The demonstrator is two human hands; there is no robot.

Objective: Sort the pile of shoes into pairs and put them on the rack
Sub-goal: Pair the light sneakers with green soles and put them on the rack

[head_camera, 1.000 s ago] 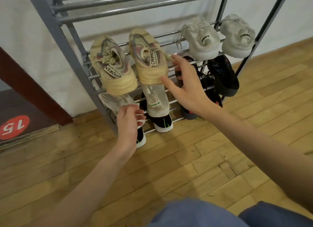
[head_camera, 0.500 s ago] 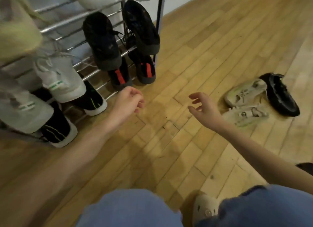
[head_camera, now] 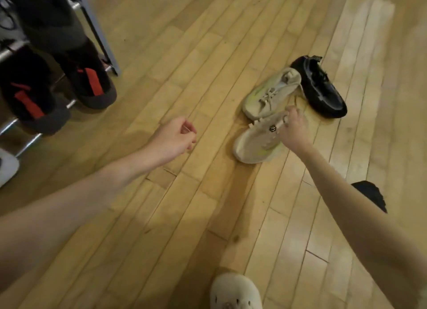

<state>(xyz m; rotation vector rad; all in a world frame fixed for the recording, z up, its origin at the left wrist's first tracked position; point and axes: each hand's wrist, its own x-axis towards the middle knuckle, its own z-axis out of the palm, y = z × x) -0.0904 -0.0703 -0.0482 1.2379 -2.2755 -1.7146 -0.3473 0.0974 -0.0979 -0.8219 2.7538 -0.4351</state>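
So, wood floor [head_camera: 184, 54] all round: pale honey-coloured boards w/ dark seams, a few chipped edges, glossy glare patch at top right. Three loose shoes lie on it at centre-right. Nearer beige sneaker [head_camera: 256, 144]: knit-looking upper, pale lime streak along the sole edge, small round dark logo on the tongue area, toe pointing left. Right hand [head_camera: 293, 131] is on its heel/collar end, fingers curled round the rim & tab, so grasping it; shoe looks to be on the boards, can't tell if lifted. Just behind it, touching or nearly so, the far beige sneaker [head_camera: 270, 94], same shape & colour, laces loose, one lace trailing toward the hand. Beside that, to the right, a black shoe [head_camera: 321, 87], shiny smooth upper, chunky outline, heel tab at top.

Left hand [head_camera: 173, 138] hovers over bare floor, well apart from the sneakers, fingers loosely curled, holding nothing. Nothing lies btwn it & the pair.

Top left: shoe rack [head_camera: 97, 29], grey metal upright & thin chrome rails. On its low rails, two dark shoes w/ red stripes [head_camera: 92, 87], soles/heels facing out, blurred. A white shoe [head_camera: 7, 165] shows at the left edge, cropped.

Bottom centre: person's own cream clog [head_camera: 235, 290], smooth moulded foam w/ holes. Small black object [head_camera: 369, 195] behind the right forearm, partly hidden, can't tell what.
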